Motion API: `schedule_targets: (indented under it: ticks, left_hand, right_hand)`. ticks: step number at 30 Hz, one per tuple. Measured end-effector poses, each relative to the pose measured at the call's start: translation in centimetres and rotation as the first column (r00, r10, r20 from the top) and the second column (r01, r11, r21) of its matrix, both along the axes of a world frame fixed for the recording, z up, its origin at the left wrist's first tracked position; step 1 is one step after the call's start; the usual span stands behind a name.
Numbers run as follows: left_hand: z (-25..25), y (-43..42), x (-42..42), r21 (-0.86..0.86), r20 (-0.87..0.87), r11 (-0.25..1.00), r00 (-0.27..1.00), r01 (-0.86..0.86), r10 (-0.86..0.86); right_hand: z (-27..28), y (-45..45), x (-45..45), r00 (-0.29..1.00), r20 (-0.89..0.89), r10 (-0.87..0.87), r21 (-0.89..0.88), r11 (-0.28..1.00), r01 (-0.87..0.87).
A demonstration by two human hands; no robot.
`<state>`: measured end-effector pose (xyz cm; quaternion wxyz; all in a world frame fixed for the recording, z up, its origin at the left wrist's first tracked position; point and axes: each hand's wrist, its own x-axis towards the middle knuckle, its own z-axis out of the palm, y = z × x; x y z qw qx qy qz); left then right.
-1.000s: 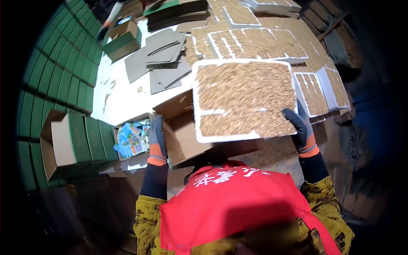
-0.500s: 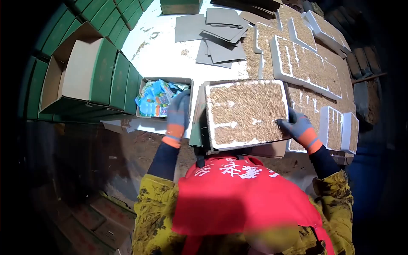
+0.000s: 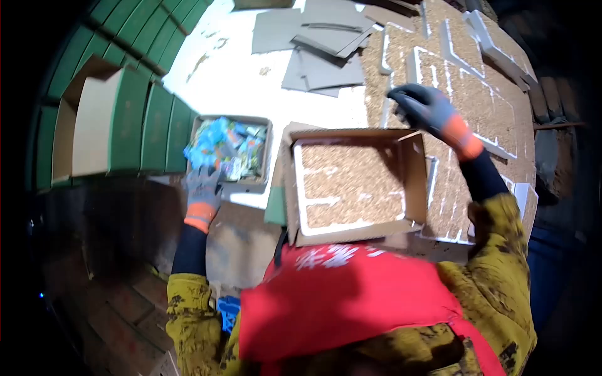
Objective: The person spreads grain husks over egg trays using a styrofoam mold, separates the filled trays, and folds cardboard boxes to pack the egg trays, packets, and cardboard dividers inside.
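My left hand (image 3: 202, 185), in a grey glove with an orange cuff, is at the front edge of a small cardboard box (image 3: 268, 153). Its fingers are spread. Blue and green printed packets (image 3: 219, 147) fill that box. A white foam tray (image 3: 299, 188) covered with brown, grain-like material sits down inside an open carton (image 3: 412, 178) in front of me. Beyond the carton's far right corner, my right hand (image 3: 426, 111) is raised with its fingers stretched leftward, holding nothing.
Green cartons (image 3: 128, 125) are stacked at left, one with its top open. Grey cardboard sheets (image 3: 323, 72) lie at the back of the white tabletop (image 3: 219, 81). More filled foam trays (image 3: 470, 94) cover the right side. A red apron (image 3: 338, 301) is at the table's front.
The filled tray has gone down into the carton, and my right hand has let go and moved up and away. My left hand has shifted left and toward me along the packet box.
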<state>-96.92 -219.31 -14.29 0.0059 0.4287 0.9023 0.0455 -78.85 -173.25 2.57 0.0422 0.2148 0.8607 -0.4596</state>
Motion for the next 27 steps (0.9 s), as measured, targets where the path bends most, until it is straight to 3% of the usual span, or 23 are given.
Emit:
schedule_targets:
  ticks: [1, 3, 5, 7, 8, 9, 12, 14, 15, 17, 18, 20, 21, 22, 23, 24, 25, 26, 27]
  left_hand:
    - [-0.5, 0.1, -0.5, -0.046, -0.013, 0.999, 1.000, 0.012, -0.013]
    - [-0.4, 0.7, -0.8, 0.010, -0.007, 1.000, 1.000, -0.010, 0.010]
    - [-0.3, 1.3, -1.4, 0.099, 0.017, 0.993, 0.998, -0.065, 0.063]
    - [0.8, 1.3, -1.5, 0.139, 0.120, 0.971, 0.976, -0.196, 0.180]
    - [0.2, 0.9, -2.1, 0.181, 0.115, 0.961, 0.975, -0.208, 0.189]
    - [0.5, 1.2, -2.2, 0.207, 0.187, 0.934, 0.949, -0.291, 0.254]
    - [0.6, 1.7, -2.5, 0.202, 0.219, 0.873, 0.889, -0.444, 0.402]
    - [1.0, 2.1, -2.8, 0.238, 0.399, 0.777, 0.788, -0.584, 0.470]
    - [1.1, 2.1, -3.1, 0.235, 0.499, 0.731, 0.725, -0.641, 0.475]
    - [1.6, 2.0, -3.4, 0.245, 0.502, 0.733, 0.730, -0.635, 0.464]
    - [1.5, 1.7, -3.2, 0.328, 0.519, 0.701, 0.741, -0.633, 0.426]
    - [2.9, 2.8, -2.5, 0.441, 0.618, 0.596, 0.709, -0.671, 0.341]
    - [2.8, 2.7, -2.4, 0.510, 0.554, 0.604, 0.771, -0.612, 0.314]
    - [4.9, 4.4, -0.8, 0.593, 0.469, 0.599, 0.836, -0.538, 0.287]
    - [8.3, 6.9, 1.2, 0.634, 0.285, 0.680, 0.929, -0.368, 0.236]
    - [12.9, 10.7, 4.4, 0.724, 0.264, 0.635, 0.959, -0.268, 0.104]
    - [14.9, 12.6, 6.1, 0.690, -0.041, 0.722, 0.998, 0.056, -0.037]
    - [16.5, 14.6, 7.9, 0.563, -0.076, 0.789, 0.965, 0.248, -0.249]
    - [15.5, 16.5, 10.1, 0.336, -0.073, 0.869, 0.929, 0.365, -0.362]
  right_hand:
    - [-3.3, 2.5, -1.8, 0.998, -0.065, 0.026, 0.008, 1.000, -0.025]
    - [-9.8, 6.3, -5.5, 0.981, 0.059, 0.185, 0.425, 0.885, -0.192]
    - [-15.2, 8.3, -9.4, 0.910, 0.187, 0.371, 0.521, 0.747, -0.412]
    - [-18.4, 8.1, -12.4, 0.888, 0.229, 0.398, 0.651, 0.616, -0.444]
    - [-21.2, 8.3, -13.7, 0.927, 0.195, 0.321, 0.734, 0.579, -0.355]
    - [-22.7, 9.1, -14.6, 0.904, 0.288, 0.317, 0.791, 0.453, -0.411]
    - [-22.3, 8.3, -16.2, 0.878, 0.420, 0.228, 0.750, 0.458, -0.478]
    - [-24.1, 9.7, -15.7, 0.892, 0.252, 0.375, 0.830, 0.391, -0.398]
    - [-23.1, 9.4, -14.7, 0.889, 0.127, 0.441, 0.919, 0.286, -0.273]
    - [-19.9, 9.5, -13.2, 0.833, 0.001, 0.554, 0.904, 0.355, -0.237]
    - [-17.7, 8.9, -12.3, 0.844, -0.020, 0.537, 0.856, 0.445, -0.262]
    - [-13.7, 7.8, -9.4, 0.800, -0.317, 0.509, 0.782, 0.618, -0.083]
    - [-12.0, 7.7, -7.9, 0.767, -0.463, 0.444, 0.697, 0.717, 0.005]
    - [-10.1, 7.2, -6.5, 0.714, -0.651, 0.257, 0.512, 0.844, 0.162]
    - [-8.1, 6.7, -4.7, 0.665, -0.747, 0.015, 0.319, 0.885, 0.339]
    - [-6.5, 7.3, -2.9, 0.602, -0.773, -0.200, 0.069, 0.917, 0.393]
    - [-5.0, 7.6, -0.9, 0.524, -0.746, -0.410, -0.187, 0.885, 0.426]
    - [-3.5, 6.7, 0.7, 0.337, -0.724, -0.602, -0.435, 0.778, 0.454]
    - [-2.6, 6.1, 2.8, 0.270, -0.693, -0.669, -0.519, 0.722, 0.457]
